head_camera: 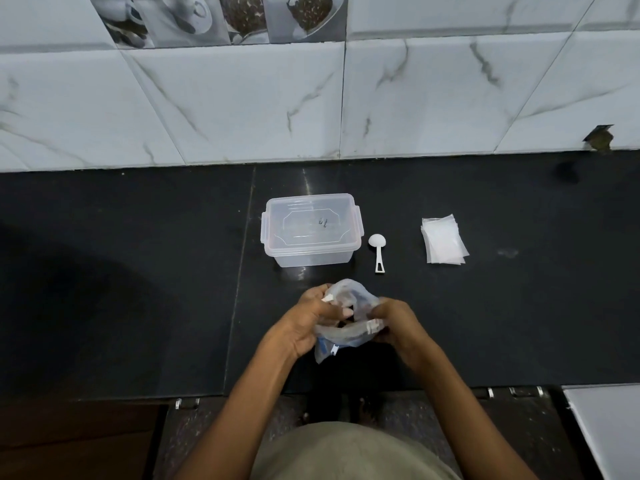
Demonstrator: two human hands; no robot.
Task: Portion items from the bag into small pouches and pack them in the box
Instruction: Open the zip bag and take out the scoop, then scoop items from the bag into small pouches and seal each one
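A clear plastic bag (346, 306) with blue print and dark contents is held just above the black counter, near its front edge. My left hand (308, 323) grips the bag's left side, fingers curled round it. My right hand (394, 323) pinches its right edge. Behind them stands a clear plastic box (273, 237) with its lid on and clip latches at the sides. A white scoop (376, 251) lies to the right of the box. Further right is a small stack of clear pouches (443, 242), lying flat.
The black counter (138, 271) runs to a marble-tiled wall (242, 109) at the back. A chipped spot (599, 138) shows low on the wall at the far right. A white panel (609, 431) sits below the counter's front edge on the right.
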